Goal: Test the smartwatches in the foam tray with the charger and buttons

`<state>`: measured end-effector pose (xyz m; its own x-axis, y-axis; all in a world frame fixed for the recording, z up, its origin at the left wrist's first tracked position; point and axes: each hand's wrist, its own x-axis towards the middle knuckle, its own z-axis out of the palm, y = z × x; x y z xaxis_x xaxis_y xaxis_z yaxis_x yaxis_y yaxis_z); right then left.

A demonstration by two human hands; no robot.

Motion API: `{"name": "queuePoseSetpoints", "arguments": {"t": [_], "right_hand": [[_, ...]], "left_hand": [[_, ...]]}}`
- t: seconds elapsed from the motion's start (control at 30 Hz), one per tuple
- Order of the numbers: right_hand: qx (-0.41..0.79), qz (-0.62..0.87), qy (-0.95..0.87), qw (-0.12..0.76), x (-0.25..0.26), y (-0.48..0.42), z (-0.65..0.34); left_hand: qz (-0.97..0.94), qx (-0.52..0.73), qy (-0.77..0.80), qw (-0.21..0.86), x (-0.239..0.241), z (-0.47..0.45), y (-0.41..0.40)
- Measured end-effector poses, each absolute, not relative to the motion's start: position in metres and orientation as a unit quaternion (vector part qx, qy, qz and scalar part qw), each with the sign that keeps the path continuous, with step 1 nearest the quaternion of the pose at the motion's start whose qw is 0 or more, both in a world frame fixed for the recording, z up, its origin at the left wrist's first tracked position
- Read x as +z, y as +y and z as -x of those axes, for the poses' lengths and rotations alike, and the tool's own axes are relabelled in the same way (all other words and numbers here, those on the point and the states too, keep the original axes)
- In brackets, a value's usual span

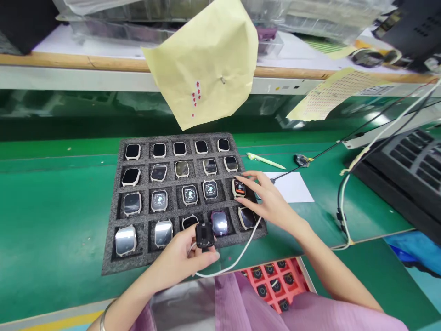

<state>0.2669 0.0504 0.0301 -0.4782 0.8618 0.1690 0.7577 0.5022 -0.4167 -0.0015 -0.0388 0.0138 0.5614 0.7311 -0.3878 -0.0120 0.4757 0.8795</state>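
Observation:
A grey foam tray (110, 250) holds rows of smartwatch bodies without straps, several with lit dials. My left hand (182, 257) is closed around a small black square device (205, 235) above the tray's front edge. A white cable (237, 259) runs from near that hand to the right; where it joins is hidden. With thumb and fingers, my right hand (272, 202) grips the sides of a smartwatch (240, 188) with a red and white lit screen, in the right-hand column. Just in front of it lies a dark-screened watch (247, 217), partly under the right hand.
A light green pen (265, 160), a white paper sheet (292, 187) and a small black item (302, 160) lie right of the tray. Cables (344, 184) hang at the right. Yellow paper (213, 59) droops from the shelf. A red tray (299, 280) sits below the table edge.

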Motion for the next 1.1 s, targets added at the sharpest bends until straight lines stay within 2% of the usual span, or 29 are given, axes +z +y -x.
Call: {"name": "queuePoseSetpoints", "arguments": {"t": [0.1, 0.27, 0.67, 0.87, 0.97, 1.1], "right_hand": [[0.146, 0.479, -0.852, 0.153, 0.039, 0.034, -0.275], [0.239, 0.454, -0.858, 0.022, 0.058, 0.006, -0.287], [0.081, 0.42, -0.902, -0.06, 0.058, 0.017, -0.277], [0.055, 0.426, -0.903, -0.008, 0.05, 0.011, -0.28], [0.066, 0.43, -0.894, 0.103, 0.054, 0.009, -0.277], [0.172, 0.384, -0.872, 0.252, 0.065, 0.007, -0.253]], "left_hand": [[-0.445, 0.25, 0.401, 0.761, 0.014, 0.001, -0.039], [-0.447, 0.239, 0.413, 0.757, 0.017, 0.0, -0.039], [-0.429, 0.247, 0.403, 0.77, 0.013, 0.001, -0.038], [-0.41, 0.272, 0.38, 0.783, 0.012, 0.0, -0.036], [-0.405, 0.275, 0.379, 0.785, 0.012, 0.0, -0.036], [-0.399, 0.267, 0.379, 0.791, 0.012, 0.0, -0.036]]}}
